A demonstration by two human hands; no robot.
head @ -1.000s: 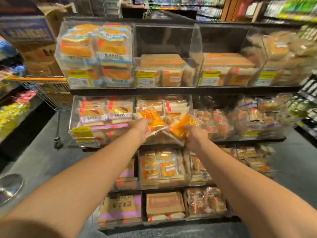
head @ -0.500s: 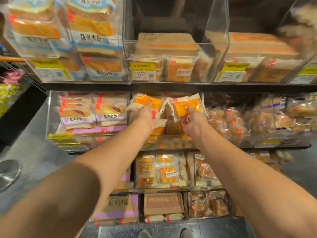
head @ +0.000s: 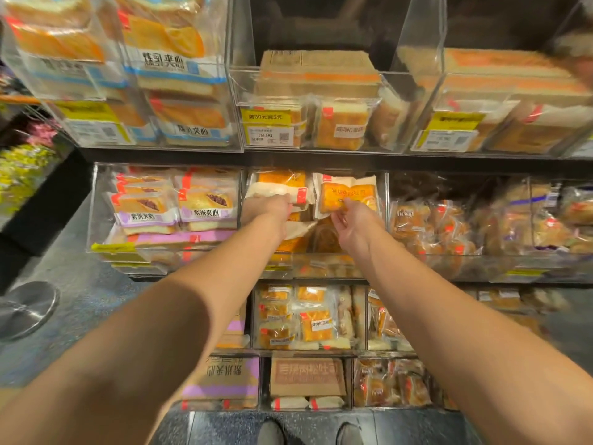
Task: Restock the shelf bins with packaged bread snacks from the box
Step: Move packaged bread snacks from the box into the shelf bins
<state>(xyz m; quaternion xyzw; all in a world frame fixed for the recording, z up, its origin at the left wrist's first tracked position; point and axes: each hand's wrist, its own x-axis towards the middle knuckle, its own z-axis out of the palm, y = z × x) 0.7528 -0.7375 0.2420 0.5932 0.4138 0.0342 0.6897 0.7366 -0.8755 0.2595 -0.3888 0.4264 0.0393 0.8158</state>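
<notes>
Both hands now reach deeper into the middle bin (head: 316,264) at frame centre. Left hand (head: 268,205) and right hand (head: 351,220) each grip a bread packet (head: 348,195). Early release risks packets sliding forward.

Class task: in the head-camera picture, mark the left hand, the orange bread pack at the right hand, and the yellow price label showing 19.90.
left hand (head: 268,205), head view, back of the hand.
orange bread pack (head: 348,195), head view, printed front.
yellow price label (head: 265,117), head view, yellow top strip.

Two bare, sleeveless forearms, hands without rings or watch; dark shoes (head: 271,431) below.
</notes>
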